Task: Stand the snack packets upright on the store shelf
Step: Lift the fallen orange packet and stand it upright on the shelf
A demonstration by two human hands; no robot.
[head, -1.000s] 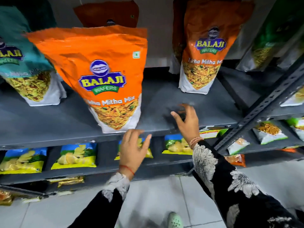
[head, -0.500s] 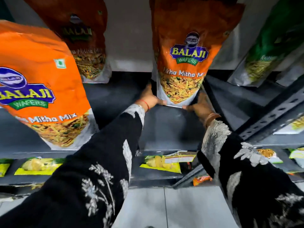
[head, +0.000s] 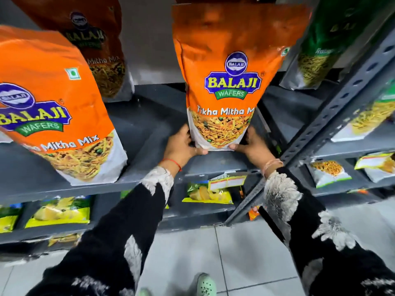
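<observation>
At the far left, 1 big orange packet [head: 51, 107] is standing at the front edge of the grey shelf [head: 149, 124], its white base sitting almost flush with the lip, so it is leaving little margin before tipping off toward the floor. Behind it, a darker orange packet [head: 94, 50] is leaning back against the rear wall, which is keeping it propped. Between these and the middle packet, a strip of bare shelf is lying open, giving room for sliding things sideways. The left hand [head: 181, 146] is curling around the lower left corner of the middle orange packet [head: 230, 82], thumb pressing along the bottom seam, and the right hand [head: 252, 146] is mirroring it at the lower right corner; both are gripping the base, probably because squaring the flat bottom on the shelf is what is letting a tall soft bag stand without flopping. That packet is sitting mid-shelf, upright, with its top reaching toward the shelf above. To the right, the slanted metal upright [head: 333, 116] is crowding the right wrist, so movement that way is looking tight. Past it, a green packet [head: 320, 50] is leaning in the next bay.
</observation>
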